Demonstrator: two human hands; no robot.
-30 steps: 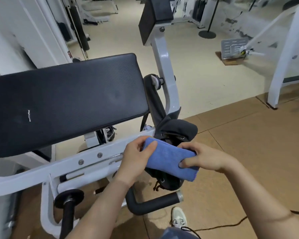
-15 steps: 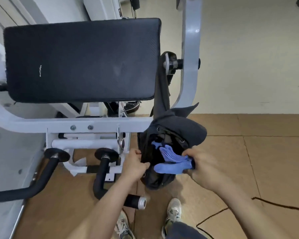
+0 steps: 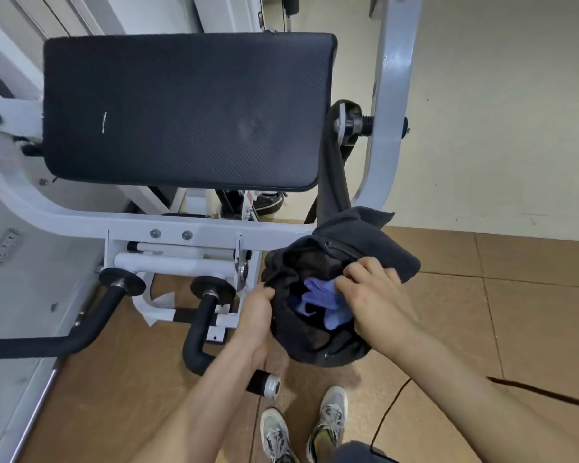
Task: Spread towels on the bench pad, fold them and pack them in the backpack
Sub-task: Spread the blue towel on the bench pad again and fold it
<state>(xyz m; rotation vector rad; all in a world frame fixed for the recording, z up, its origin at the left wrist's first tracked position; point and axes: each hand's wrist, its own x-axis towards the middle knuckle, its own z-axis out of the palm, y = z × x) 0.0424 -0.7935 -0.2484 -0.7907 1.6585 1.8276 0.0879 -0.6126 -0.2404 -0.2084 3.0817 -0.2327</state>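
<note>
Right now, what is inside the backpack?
A bunched blue towel, held by the right hand; the left hand grips the backpack rim. Anything deeper is hidden by towel and hand.

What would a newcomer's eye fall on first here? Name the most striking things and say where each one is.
The big black pad fills the upper left of the view, on its white frame. To its lower right hangs an open dark backpack, with a blue towel showing inside. The left hand grips the backpack's left rim, and the right hand holds the towel at its mouth.
</note>
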